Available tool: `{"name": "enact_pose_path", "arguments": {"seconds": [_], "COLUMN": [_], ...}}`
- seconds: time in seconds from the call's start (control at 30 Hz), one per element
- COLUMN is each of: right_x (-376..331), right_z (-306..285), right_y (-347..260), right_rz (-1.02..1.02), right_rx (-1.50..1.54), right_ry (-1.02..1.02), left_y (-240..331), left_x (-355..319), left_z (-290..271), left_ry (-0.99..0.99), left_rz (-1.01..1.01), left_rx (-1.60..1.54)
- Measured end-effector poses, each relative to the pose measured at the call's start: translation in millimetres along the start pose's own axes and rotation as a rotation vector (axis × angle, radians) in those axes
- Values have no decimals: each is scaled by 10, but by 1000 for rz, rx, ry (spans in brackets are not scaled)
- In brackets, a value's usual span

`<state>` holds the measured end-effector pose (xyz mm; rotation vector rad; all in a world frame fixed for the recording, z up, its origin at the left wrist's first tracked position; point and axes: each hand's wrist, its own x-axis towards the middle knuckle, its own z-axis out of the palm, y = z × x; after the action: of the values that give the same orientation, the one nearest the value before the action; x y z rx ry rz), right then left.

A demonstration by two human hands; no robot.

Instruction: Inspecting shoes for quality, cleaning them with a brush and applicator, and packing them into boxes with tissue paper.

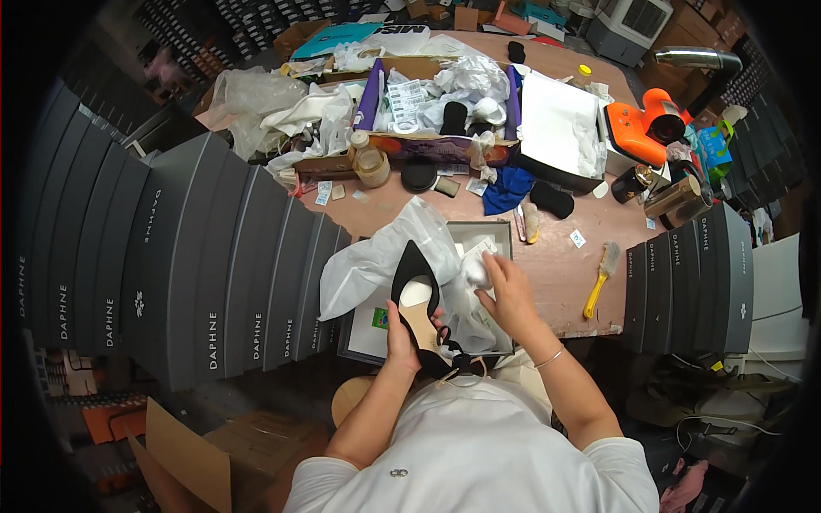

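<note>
My left hand (400, 338) is closed round a black pointed shoe (404, 286) with a beige insole and a thin strap; its toe points away from me. A white pad or wad sits inside the toe end. To the right, my right hand (511, 299) has thumb and fingers apart beside a crumpled white paper wad (476, 272); whether the fingertips touch it is hard to see. Beneath both hands lies an open grey shoebox (506, 231), with white tissue paper (368, 261) spread over its left side and more wrapping (466, 321) inside.
Stacked dark shoeboxes stand at the left (184, 256) and right (688, 282). Across the pink table are a yellow-handled brush (603, 282), a bottle (369, 162), a blue cloth (509, 190), a black sponge-like pad (552, 200), a paper-filled carton (445, 150) and an orange device (634, 135).
</note>
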<state>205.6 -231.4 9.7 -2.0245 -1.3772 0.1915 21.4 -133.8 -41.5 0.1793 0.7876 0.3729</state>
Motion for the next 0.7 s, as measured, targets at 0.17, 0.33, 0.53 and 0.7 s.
{"name": "enact_pose_path", "arguments": {"seconds": [0.17,0.33,0.53,0.7], "right_x": [12,152,62,40], "right_z": [289,594,530,104], "right_y": [-313,-163,-147,104], "right_rz": [-312,-369,-517,-68], "right_rx": [225,-193,-136,-175], "right_ry": [-176,-316,-128,13], "left_y": [-71,-176,-17,261], "left_x": [-72,-183,-177,17], "left_z": [234,188,260,73], "left_ry": [33,0,119,83], "left_rz": [35,23,105,165], "left_rx": [100,222,169,234]}}
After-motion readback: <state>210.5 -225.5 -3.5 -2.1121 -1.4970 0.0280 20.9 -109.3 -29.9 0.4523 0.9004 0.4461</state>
